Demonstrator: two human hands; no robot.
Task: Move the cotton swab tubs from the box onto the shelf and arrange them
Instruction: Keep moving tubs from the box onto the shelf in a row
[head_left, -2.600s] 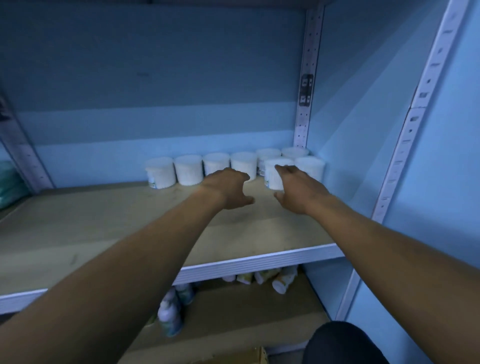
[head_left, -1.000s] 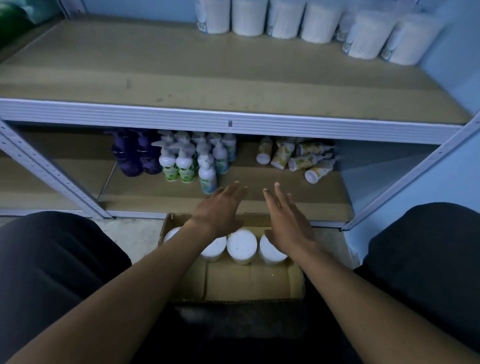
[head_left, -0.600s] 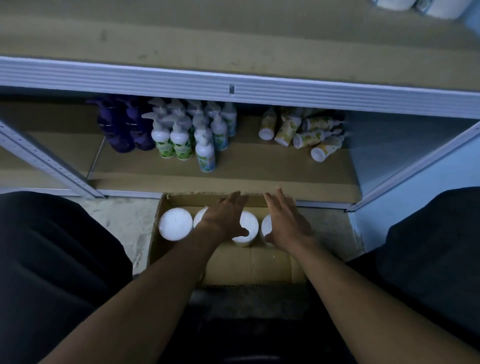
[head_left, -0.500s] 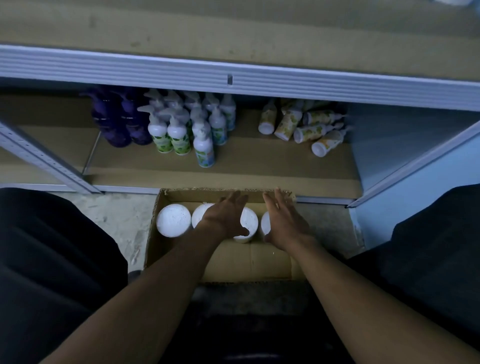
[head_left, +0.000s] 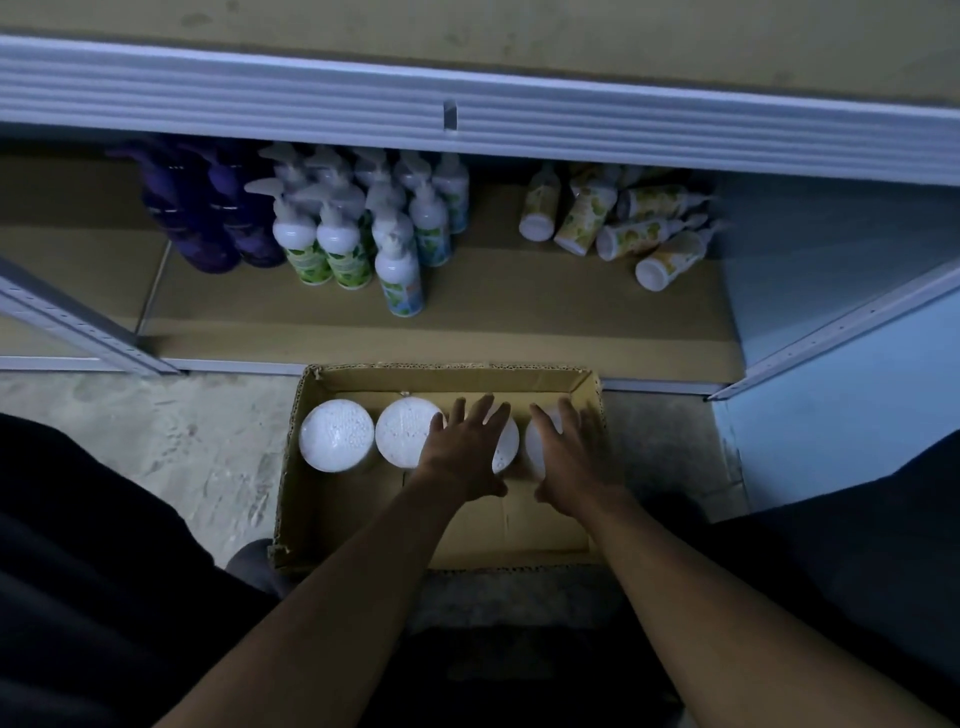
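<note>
Standing upright in the box (head_left: 311, 499), four round white tubs (head_left: 336, 435).

The left hand (head_left: 464, 451) covers most of the third cotton swab tub (head_left: 506, 441) in the cardboard box (head_left: 363, 509), leaving only a sliver of its white top; the right hand (head_left: 570, 457) hides nearly all of the fourth tub (head_left: 535, 441). Whether the fingers touch the tubs cannot be told. The upper shelf (head_left: 467, 119) is cut off by the top edge. Labels on the pump bottles (head_left: 343, 244) are too small to read
</note>
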